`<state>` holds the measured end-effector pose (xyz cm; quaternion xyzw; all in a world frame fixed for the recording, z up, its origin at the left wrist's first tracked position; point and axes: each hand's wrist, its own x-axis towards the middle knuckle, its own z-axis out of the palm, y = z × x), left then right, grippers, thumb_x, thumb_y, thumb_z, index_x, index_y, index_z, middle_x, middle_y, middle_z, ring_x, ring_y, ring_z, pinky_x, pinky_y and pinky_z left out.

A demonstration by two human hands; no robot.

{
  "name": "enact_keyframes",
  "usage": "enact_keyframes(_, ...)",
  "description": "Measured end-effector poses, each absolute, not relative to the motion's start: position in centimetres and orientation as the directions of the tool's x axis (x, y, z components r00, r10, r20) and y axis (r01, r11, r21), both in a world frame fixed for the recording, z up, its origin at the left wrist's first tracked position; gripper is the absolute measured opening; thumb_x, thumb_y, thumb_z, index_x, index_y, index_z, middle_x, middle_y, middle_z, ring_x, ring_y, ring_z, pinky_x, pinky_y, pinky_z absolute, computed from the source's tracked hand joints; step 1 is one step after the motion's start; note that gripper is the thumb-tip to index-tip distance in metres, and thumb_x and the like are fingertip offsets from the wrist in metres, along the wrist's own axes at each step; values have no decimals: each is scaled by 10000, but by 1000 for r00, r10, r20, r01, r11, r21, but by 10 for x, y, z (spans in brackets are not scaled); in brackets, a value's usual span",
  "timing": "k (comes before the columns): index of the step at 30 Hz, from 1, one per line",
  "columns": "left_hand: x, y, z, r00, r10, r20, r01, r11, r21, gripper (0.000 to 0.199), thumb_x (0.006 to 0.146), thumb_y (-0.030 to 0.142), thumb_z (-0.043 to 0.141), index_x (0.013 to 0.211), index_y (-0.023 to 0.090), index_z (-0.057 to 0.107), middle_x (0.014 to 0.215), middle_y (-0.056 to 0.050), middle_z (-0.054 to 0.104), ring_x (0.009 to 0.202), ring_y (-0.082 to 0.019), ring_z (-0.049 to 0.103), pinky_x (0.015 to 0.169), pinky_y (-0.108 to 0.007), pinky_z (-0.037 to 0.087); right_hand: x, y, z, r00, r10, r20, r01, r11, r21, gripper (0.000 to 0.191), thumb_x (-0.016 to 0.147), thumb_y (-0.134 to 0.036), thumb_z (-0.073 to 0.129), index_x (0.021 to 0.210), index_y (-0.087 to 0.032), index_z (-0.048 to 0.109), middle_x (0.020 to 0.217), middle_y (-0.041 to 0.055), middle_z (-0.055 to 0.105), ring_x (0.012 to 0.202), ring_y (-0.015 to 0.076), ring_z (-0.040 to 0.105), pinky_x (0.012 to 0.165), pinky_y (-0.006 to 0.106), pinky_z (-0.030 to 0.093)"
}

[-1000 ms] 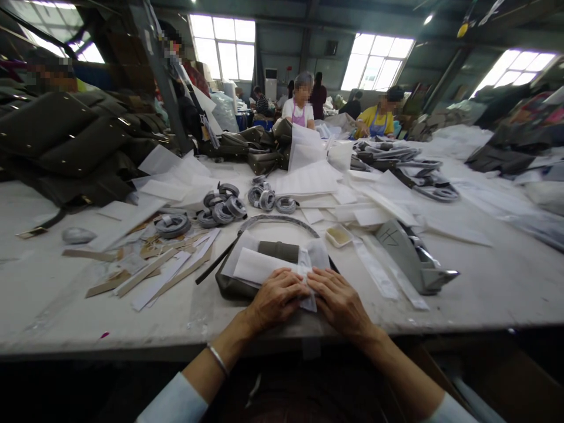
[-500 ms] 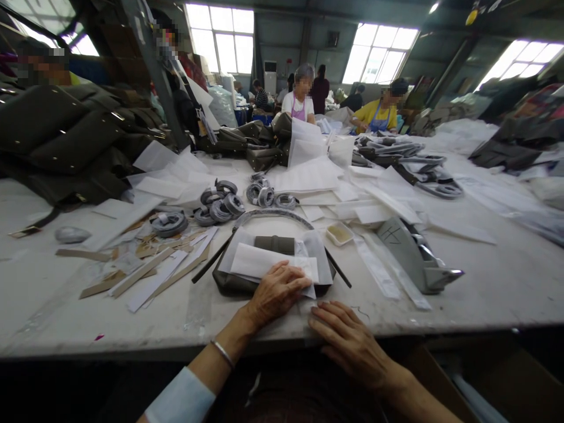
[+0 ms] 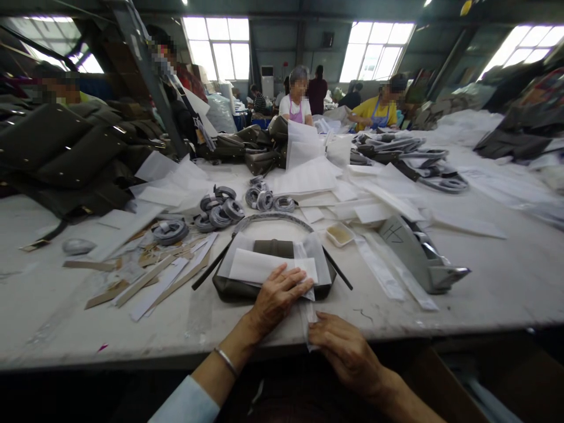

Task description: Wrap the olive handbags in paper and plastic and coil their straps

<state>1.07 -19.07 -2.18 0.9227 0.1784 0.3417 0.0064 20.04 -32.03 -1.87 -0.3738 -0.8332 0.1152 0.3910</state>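
A dark olive handbag (image 3: 220, 289) lies on its back at the table's front, its wrapped handle (image 3: 275, 218) arching away from me. Translucent sheets and a folded white foam sheet (image 3: 251, 265) cover its front. My left hand (image 3: 278, 294) rests with fingers stretched out on the foam sheet's right part, pressing it against the bag. A clear plastic strip (image 3: 305, 314) runs over the bag and down toward the table edge. At its lower end is my right hand (image 3: 346, 349), its bent fingers closed on the plastic; the fingertips are partly hidden.
A grey tape dispenser (image 3: 408, 252) and a small plastic dish (image 3: 340, 234) stand to the right. Cardboard and paper strips (image 3: 161, 288) lie left, coiled wrapped straps (image 3: 220, 211) behind. Dark bags (image 3: 74, 144) are piled far left. Several people work across the table.
My right hand has moved slightly toward me and down at the table edge, with more of the plastic strip now showing. My left hand stays on the foam sheet.
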Motion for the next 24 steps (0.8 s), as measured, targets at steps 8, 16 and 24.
enact_keyframes(8, 18, -196, -25, 667, 405, 625, 378, -907, 184, 324, 990, 177, 422, 1253, 221, 605, 1194, -62, 678, 1174, -201, 602, 1110, -465, 392, 188, -332, -6, -437, 717, 543, 572, 688, -448, 188, 908, -62, 486, 945, -193, 616, 800, 25, 691, 768, 142, 674, 989, 321, 510)
enact_keyframes(16, 24, -203, -25, 573, 482, 663, 360, -875, 325, 209, 953, 149, 501, 1070, 230, 655, 1031, -32, 712, 1033, -167, 647, 1012, -376, 471, 193, -305, 27, -332, 719, 611, 620, 655, -433, 109, 939, -158, 554, 949, -201, 654, 781, 34, 696, 751, 157, 673, 850, 279, 549)
enact_keyframes(24, 15, -209, -17, 588, 550, 593, 331, -832, 445, 342, 812, 104, 570, 1145, 183, 567, 1133, -84, 690, 1105, -227, 635, 1042, -446, 471, 195, -254, 45, -224, 773, 594, 696, 553, -457, 148, 961, -242, 558, 926, -218, 700, 841, 30, 735, 763, 148, 686, 725, 242, 530)
